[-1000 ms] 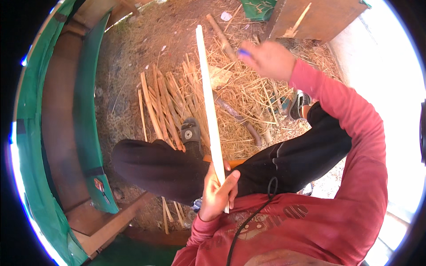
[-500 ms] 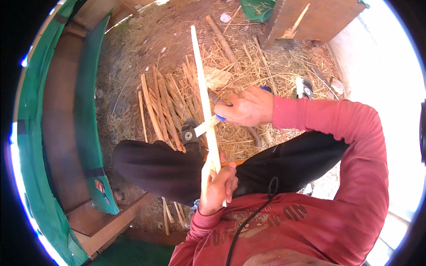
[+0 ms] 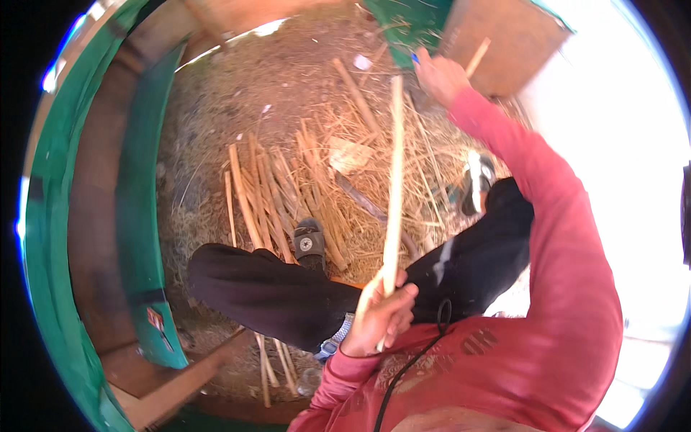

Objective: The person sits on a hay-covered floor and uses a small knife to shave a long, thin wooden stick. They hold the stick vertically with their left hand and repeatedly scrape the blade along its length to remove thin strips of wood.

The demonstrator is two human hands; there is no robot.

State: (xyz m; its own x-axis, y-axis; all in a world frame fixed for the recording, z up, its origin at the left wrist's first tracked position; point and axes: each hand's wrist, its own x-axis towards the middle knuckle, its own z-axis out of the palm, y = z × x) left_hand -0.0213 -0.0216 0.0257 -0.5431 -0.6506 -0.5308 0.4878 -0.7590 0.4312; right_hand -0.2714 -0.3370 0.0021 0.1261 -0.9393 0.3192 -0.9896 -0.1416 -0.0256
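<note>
My left hand (image 3: 383, 311) is closed around the lower end of a pale, peeled wooden stick (image 3: 394, 180), held low near my lap. The stick points up and away from me, over the straw. At the far right my right hand (image 3: 437, 76) is stretched out beyond the stick's tip, apart from it. Its fingers are closed on a blue-handled knife (image 3: 415, 58); only a bit of blue shows now, and the blade is not plainly visible.
Several rough sticks (image 3: 263, 194) lie in a pile ahead of my left foot (image 3: 309, 241). Straw and shavings (image 3: 425, 158) cover the ground. A wooden panel (image 3: 511, 43) stands at the far right, with green sheeting (image 3: 410, 25) beside it. A green-covered board (image 3: 144, 201) runs along the left.
My right hand has swung away from the stick, forward and to the right, with the knife. The stick has shifted right and now stands more upright in my left hand.
</note>
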